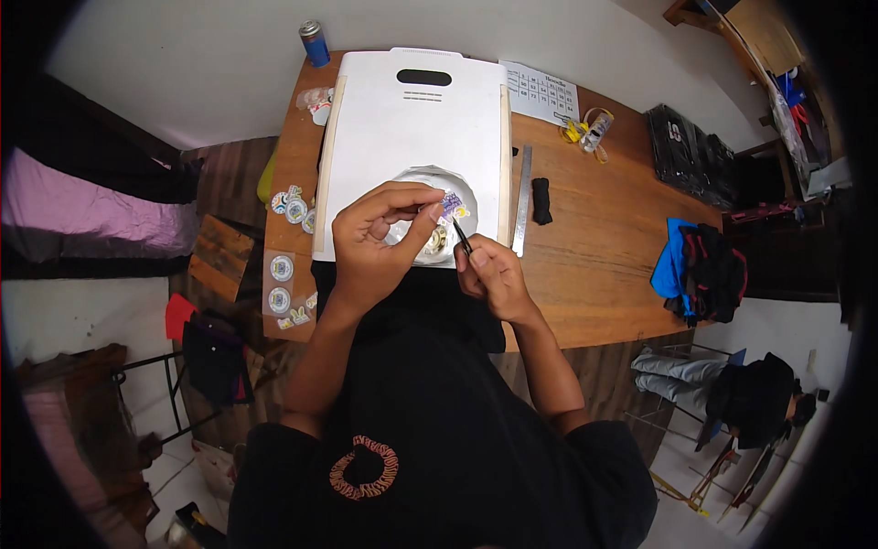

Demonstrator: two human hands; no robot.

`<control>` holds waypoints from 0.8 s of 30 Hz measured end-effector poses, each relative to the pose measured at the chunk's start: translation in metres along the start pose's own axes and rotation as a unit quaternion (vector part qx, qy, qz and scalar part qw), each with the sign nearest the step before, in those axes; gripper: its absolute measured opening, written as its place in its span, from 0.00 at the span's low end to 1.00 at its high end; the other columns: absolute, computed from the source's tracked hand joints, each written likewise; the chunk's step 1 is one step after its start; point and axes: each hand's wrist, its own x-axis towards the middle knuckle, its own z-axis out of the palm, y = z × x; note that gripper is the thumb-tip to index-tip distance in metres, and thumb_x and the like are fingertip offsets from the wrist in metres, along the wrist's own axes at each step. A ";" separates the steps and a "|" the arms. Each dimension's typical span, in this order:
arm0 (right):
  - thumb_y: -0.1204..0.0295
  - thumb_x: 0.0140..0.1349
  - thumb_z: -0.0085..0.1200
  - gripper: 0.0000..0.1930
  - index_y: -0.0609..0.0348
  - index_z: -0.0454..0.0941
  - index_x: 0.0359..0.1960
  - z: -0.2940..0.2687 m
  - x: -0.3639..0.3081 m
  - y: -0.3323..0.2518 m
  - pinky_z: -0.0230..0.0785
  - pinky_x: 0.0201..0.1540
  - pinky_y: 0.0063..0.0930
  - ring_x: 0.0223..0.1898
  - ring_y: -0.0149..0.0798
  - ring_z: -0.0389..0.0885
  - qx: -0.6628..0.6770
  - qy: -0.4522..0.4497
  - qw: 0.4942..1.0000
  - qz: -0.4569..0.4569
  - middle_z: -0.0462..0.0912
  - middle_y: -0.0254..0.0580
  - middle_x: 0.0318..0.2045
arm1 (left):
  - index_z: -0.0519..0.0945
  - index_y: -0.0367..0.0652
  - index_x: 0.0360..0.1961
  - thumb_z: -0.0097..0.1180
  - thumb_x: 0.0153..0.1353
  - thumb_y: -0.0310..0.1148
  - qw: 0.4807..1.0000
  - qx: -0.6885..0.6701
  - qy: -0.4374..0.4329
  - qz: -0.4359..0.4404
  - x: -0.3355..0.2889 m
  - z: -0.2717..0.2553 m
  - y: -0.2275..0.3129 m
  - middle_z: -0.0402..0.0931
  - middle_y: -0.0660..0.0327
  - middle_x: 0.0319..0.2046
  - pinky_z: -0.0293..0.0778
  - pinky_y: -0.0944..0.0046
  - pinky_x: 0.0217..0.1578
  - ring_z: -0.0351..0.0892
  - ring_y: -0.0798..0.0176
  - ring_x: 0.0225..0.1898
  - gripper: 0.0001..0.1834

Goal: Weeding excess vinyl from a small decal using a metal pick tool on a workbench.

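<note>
My left hand (380,247) is closed in a pinch, thumb and forefinger gripping the edge of a small purple, white and yellow sticker-like cutout (453,207). Closed around a slim black pointed tool (463,238) is my right hand (498,282); its tip meets or nearly meets the lower side of the cutout. Whether the tool is tweezers or a small knife, I cannot tell. Under both hands sits a round, pale, shiny dish (470,189) on a white board (412,128) with an oval slot. Partly hidden by my left hand, something gold-coloured (439,242) lies in the dish.
On the wooden table (594,265), round stickers (281,268) lie left of the board. A metal ruler (524,201) and a black rolled item (541,201) are to its right. Farther off stand a blue can (314,43), a printed sheet (542,91) and folded dark clothes (713,274).
</note>
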 end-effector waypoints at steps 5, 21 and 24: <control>0.60 0.73 0.37 0.18 0.62 0.69 0.34 -0.001 0.000 0.001 0.47 0.19 0.18 0.15 0.20 0.53 0.002 0.000 1.000 0.001 0.59 0.26 0.14 | 0.79 0.27 0.40 0.57 0.56 0.14 0.999 0.020 -0.020 0.024 0.001 -0.001 -0.003 0.78 0.50 0.40 0.81 0.69 0.41 0.81 0.64 0.39 0.10; 0.58 0.73 0.37 0.19 0.61 0.69 0.33 -0.001 0.001 0.003 0.46 0.19 0.18 0.14 0.21 0.53 0.006 0.005 1.000 -0.001 0.59 0.26 0.13 | 0.79 0.27 0.40 0.57 0.56 0.13 1.000 0.007 -0.018 0.010 0.002 0.000 -0.003 0.77 0.50 0.40 0.83 0.69 0.40 0.81 0.64 0.40 0.10; 0.58 0.73 0.37 0.19 0.61 0.69 0.33 -0.001 0.001 0.003 0.46 0.19 0.18 0.14 0.20 0.53 0.007 0.004 1.000 0.000 0.59 0.26 0.13 | 0.79 0.27 0.40 0.57 0.56 0.13 1.000 0.013 -0.021 0.014 0.002 0.000 -0.003 0.77 0.51 0.40 0.83 0.69 0.40 0.81 0.64 0.39 0.10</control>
